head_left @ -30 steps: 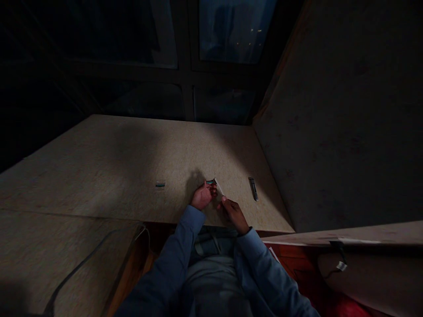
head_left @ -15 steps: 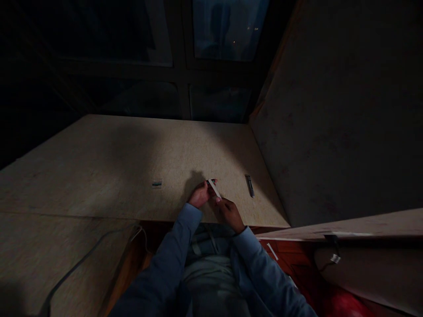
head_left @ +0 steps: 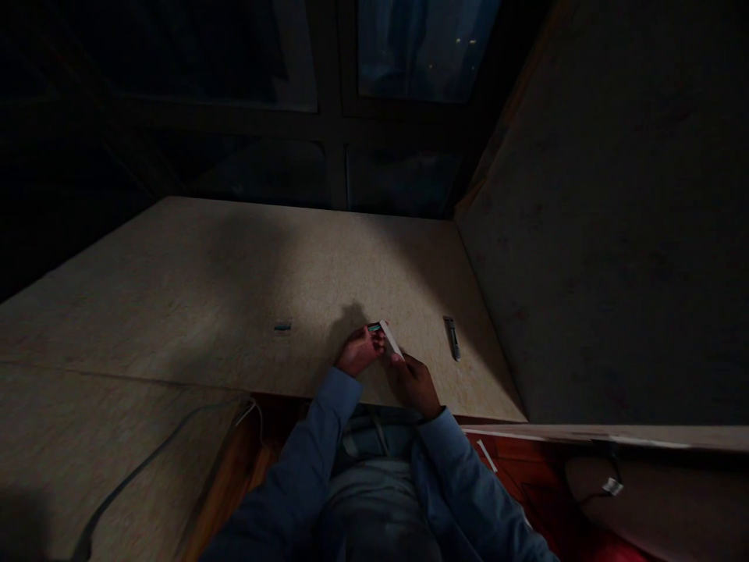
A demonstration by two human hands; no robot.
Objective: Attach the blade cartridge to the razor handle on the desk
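Note:
Close to the table's front edge, my left hand [head_left: 358, 352] is closed round a small dark piece with a teal stripe [head_left: 374, 329], which shows at its fingertips. My right hand [head_left: 417, 384] pinches a flat white stick [head_left: 392, 342] near its lower end. The stick slants up and left, its upper end beside the striped piece; whether the two touch, I cannot tell. A small dark and teal piece [head_left: 282, 327], seemingly in a clear wrapper, lies on the table to the left. Right of my hands lies a slim grey and black tool [head_left: 452, 339], its kind unclear.
The pale tabletop [head_left: 328, 257] runs back to a dark window [head_left: 427, 51]. A wall [head_left: 608, 234] closes off the right side. At lower left a grey cable [head_left: 149, 459] crosses a lower-left surface. A white strip [head_left: 487, 457] lies on the red floor.
The stick's upper end has shifted right, off the striped piece, and the teal stripe now shows. My left fingers look more curled. The whole view has shifted slightly.

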